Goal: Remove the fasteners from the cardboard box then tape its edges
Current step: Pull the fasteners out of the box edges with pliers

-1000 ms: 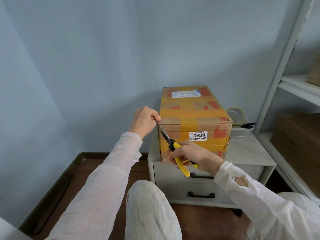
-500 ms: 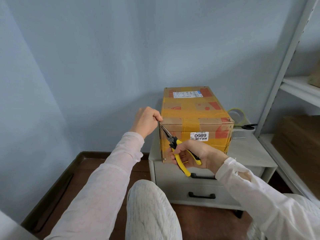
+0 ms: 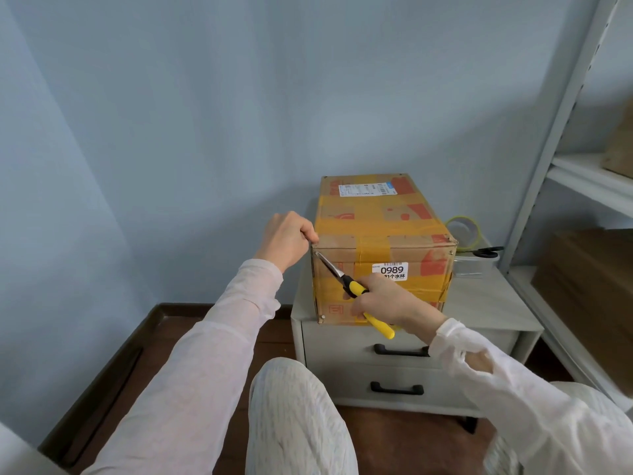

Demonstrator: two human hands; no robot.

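Note:
A cardboard box (image 3: 383,221) wrapped in yellow tape stands on a grey nightstand (image 3: 486,306). My right hand (image 3: 387,299) grips yellow-handled needle-nose pliers (image 3: 356,289), whose tip points at the box's upper left front corner. My left hand (image 3: 286,240) is curled against that same corner, fingers pinched at the edge; what they pinch is too small to see. A small metal fastener (image 3: 322,317) shows at the lower left front corner, another (image 3: 452,250) at the upper right front corner.
A roll of clear tape (image 3: 462,231) and black-handled scissors (image 3: 486,252) lie on a clear plastic container (image 3: 474,267) right of the box. A white shelf unit (image 3: 555,138) with cardboard boxes stands at the right. The blue wall is close behind. My knee (image 3: 291,406) is below.
The view has shifted slightly. My right hand has slid up the pliers' handles; the tip stays at the upper left corner. My left hand holds its place.

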